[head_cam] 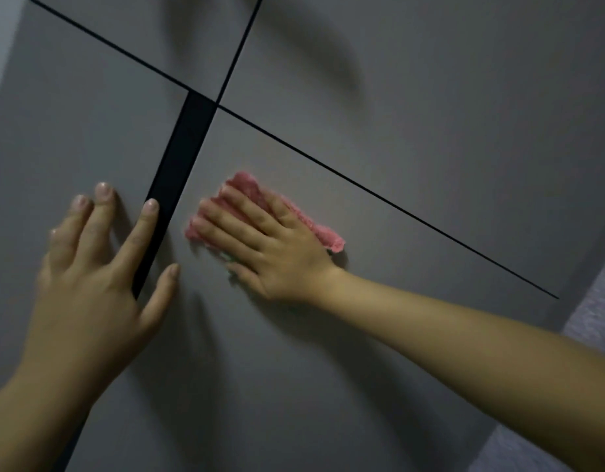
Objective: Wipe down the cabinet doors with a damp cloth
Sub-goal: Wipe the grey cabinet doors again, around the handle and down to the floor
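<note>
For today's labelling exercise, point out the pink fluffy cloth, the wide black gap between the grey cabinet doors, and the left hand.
Pink fluffy cloth point(323, 233), head view: exposed right end.
Wide black gap point(183, 148), head view: mid-strip.
Left hand point(100, 267), head view: back of hand.

Pink cloth point(250, 195) half under fingers point(226, 216)

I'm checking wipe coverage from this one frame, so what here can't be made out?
- Head view: most of the pink cloth lies under the right hand; its full size is hidden.
- Dampness of the cloth, and any wiped streaks on the grey cabinet doors: not discernible in the dim, soft image.
- The doors run past the frame edges.
- The door beneath the left hand is covered.
</note>
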Demonstrator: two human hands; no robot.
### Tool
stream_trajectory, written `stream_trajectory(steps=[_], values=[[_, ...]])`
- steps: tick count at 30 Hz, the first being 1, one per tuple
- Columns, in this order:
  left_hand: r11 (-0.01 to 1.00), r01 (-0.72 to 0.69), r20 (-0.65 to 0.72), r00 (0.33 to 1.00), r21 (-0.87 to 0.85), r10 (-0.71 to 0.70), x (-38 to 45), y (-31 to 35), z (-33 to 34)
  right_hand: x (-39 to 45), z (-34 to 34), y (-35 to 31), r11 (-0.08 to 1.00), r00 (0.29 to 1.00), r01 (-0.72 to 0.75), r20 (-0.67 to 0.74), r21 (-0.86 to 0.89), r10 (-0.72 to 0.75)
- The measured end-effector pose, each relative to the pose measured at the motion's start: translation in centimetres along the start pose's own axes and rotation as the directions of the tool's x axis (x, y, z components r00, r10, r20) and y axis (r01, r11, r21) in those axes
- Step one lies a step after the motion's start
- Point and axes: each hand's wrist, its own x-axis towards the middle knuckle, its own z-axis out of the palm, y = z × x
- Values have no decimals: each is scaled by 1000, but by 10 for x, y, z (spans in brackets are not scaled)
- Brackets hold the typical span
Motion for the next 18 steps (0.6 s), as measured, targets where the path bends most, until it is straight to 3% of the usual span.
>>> stream_trajectory(steps=[2,3,5,7,9,12,14,16,18], values=[[1000,5,35,999,0,-5,1,2,-4,-15,-5,21,998,998,67,17,-6,-67],[1000,9,64,998,1,-9,3,0,-6,-16,-8,33,999,1000,23,0,-32,-23],[999,-20,112,993,-51,26,4,-4,-14,-4,-13,51,977,979,-202,-57,-68,198],[992,-2,138,990,-129,20,3,-12,-26,34,-15,47,905,898,-423,-150,-43,413],[987,78,131,990,-142,-59,-4,-27,-39,83,-10,21,874,855,-486,-202,11,478],[975,196,81,979,-100,-188,-27,-50,-53,120,10,-36,960,941,-278,-191,33,279],[954,276,138,956,-115,-259,-47,-61,-52,94,23,-71,996,992,-93,-88,19,94],[940,323,183,936,-110,-301,-74,-73,-50,49,27,-90,998,998,56,18,13,-56],[954,288,257,931,-85,-258,-97,-77,-39,13,22,-78,994,994,106,25,-10,-106]])
